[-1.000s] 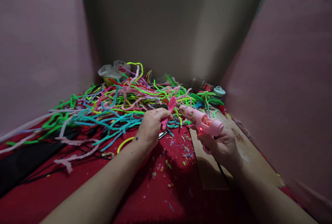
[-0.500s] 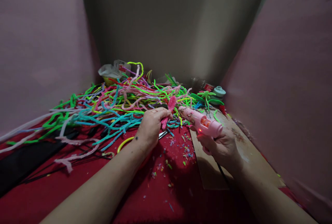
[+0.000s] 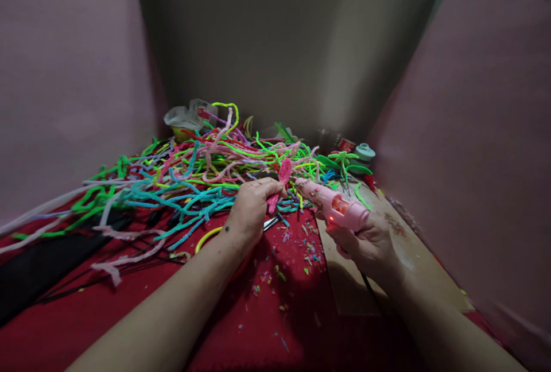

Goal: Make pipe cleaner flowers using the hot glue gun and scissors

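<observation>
Left hand (image 3: 251,209) closed around pink loop piece (image 3: 282,179), held at center, just in front of pipe-cleaner pile (image 3: 193,171). Right hand (image 3: 365,243) gripping pink glue gun (image 3: 333,205) at 3 o'clock, nozzle toward 9 o'clock, near the piece.

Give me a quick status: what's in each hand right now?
Left hand pinches pink pipe-cleaner piece. Right hand grips pink glue gun, nozzle near the piece. Pipe-cleaner pile behind, scraps on red cloth.

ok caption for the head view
Left hand holds a pink petal by a glue gun in the right hand.
</observation>
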Demonstrator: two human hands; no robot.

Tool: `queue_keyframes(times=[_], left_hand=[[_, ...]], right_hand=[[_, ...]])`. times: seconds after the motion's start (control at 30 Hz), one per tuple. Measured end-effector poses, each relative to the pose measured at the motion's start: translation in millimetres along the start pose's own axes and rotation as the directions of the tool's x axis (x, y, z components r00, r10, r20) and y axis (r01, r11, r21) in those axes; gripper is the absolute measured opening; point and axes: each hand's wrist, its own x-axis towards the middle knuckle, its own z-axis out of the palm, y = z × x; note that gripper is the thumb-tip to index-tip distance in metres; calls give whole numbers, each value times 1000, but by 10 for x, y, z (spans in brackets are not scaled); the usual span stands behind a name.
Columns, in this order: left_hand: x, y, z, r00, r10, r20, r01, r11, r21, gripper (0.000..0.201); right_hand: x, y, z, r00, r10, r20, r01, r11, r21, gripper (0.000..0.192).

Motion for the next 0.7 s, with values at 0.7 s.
queue_keyframes(times=[0.7], left_hand=[[-14, 41, 2, 1000, -24, 2, 24, 999, 43, 17]], right_hand=[[-10, 85, -3, 994, 102, -42, -98, 990, 97, 51]])
